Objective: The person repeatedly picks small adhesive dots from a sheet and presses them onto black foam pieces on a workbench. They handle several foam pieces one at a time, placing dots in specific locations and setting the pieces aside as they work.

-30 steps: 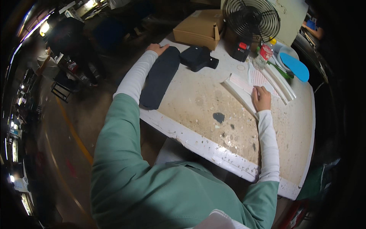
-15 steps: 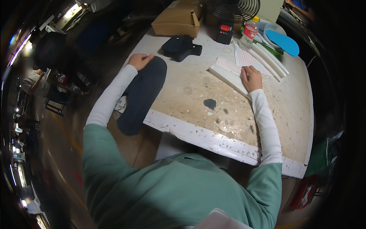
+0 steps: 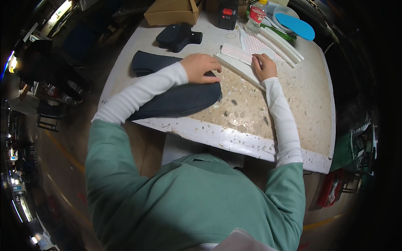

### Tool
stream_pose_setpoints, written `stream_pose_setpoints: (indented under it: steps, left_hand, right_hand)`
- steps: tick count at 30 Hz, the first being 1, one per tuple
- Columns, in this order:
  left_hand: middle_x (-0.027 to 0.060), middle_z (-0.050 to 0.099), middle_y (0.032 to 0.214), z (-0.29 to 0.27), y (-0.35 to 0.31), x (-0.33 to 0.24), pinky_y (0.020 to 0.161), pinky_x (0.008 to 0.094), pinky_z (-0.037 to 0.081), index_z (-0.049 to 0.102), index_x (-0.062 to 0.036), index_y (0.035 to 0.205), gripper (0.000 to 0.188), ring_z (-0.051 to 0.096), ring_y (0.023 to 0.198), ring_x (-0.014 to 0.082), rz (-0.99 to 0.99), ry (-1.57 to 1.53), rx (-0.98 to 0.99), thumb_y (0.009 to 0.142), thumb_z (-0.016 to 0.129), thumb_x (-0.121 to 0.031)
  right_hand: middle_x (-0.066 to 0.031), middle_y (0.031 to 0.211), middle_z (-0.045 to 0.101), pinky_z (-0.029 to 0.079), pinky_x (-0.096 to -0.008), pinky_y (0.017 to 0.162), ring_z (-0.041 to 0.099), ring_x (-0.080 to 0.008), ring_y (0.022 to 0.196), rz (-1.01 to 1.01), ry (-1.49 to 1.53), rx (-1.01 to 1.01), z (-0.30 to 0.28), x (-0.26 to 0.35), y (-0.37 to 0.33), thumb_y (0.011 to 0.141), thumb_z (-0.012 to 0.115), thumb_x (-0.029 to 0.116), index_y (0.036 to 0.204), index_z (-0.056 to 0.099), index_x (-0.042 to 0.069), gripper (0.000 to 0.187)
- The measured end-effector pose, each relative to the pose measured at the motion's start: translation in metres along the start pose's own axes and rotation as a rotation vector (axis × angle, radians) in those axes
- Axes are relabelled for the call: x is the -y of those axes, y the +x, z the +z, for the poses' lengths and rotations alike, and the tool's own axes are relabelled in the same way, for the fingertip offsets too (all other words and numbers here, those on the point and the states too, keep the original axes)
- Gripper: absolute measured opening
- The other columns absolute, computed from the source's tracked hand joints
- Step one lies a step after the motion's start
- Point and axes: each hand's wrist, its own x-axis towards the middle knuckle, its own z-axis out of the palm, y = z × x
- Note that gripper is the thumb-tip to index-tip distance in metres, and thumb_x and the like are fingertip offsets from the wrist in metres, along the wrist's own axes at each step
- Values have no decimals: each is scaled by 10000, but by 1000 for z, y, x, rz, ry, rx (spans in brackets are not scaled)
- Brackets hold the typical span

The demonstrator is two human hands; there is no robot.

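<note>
My left hand (image 3: 201,68) is over a long dark navy piece of material (image 3: 180,100) with a rounded end, its fingers and thumb apart and nothing visible between them. Part of that piece is hidden under my forearm. My right hand (image 3: 264,67) has its fingers curled, with the fingertips at the end of a white strip printed with small red marks (image 3: 237,53). This strip lies on a pale, long flat bar (image 3: 240,70). Whatever the right fingertips pinch is too small to make out.
A black paddle-shaped piece (image 3: 178,37) lies beyond the left hand. Farther back are a cardboard box (image 3: 171,12), a black-and-red battery pack (image 3: 227,19), a plastic bottle (image 3: 254,19), a blue oval piece (image 3: 295,26) and white curved strips (image 3: 280,47). Scraps dot the worn tabletop (image 3: 301,113).
My left hand has moved right across the dark piece, which has swung from hanging over the table's left edge to lying across the tabletop. The right hand stays at the strip. The view has shifted.
</note>
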Motion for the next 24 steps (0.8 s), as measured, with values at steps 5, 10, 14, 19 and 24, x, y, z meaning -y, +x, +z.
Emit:
stream_pose_setpoints:
  steps: [5,10,14,19,24]
  left_hand:
    - [86,587,969,-16,-89,-61,865,379,450,618,-68,914,319,585,950,267,-39,50,-207,697,764,-252]
    - [60,568,1167,0,-152,-101,880,389,437,621,-145,1152,557,554,1059,255,-380,286,-280,612,757,-167]
    - [49,558,1204,12,-165,-93,870,388,440,616,-171,1174,582,547,1078,254,-475,314,-343,605,733,-124]
    - [42,554,1216,11,-158,-66,881,394,439,614,-183,1171,561,545,1091,265,-469,304,-352,624,720,-116]
    - [64,577,1176,-27,-131,-53,891,377,458,624,-119,1109,430,563,1066,294,-499,120,-205,693,730,-145]
  right_hand:
    - [-123,785,637,493,-343,624,619,-267,640,53,89,0,2,-4,1,864,608,179,930,696,49,170]
    - [-121,794,659,503,-325,641,640,-246,660,37,91,-12,10,-12,1,861,618,184,934,698,42,178]
    - [-128,863,700,522,-276,718,682,-190,756,256,299,48,11,-10,3,864,631,187,968,699,30,200]
    - [-103,833,702,525,-262,710,673,-146,743,240,345,77,-24,10,11,883,620,187,977,695,13,211]
    - [-81,832,695,548,-257,676,675,-133,727,78,371,165,-73,44,6,905,603,174,978,696,7,204]
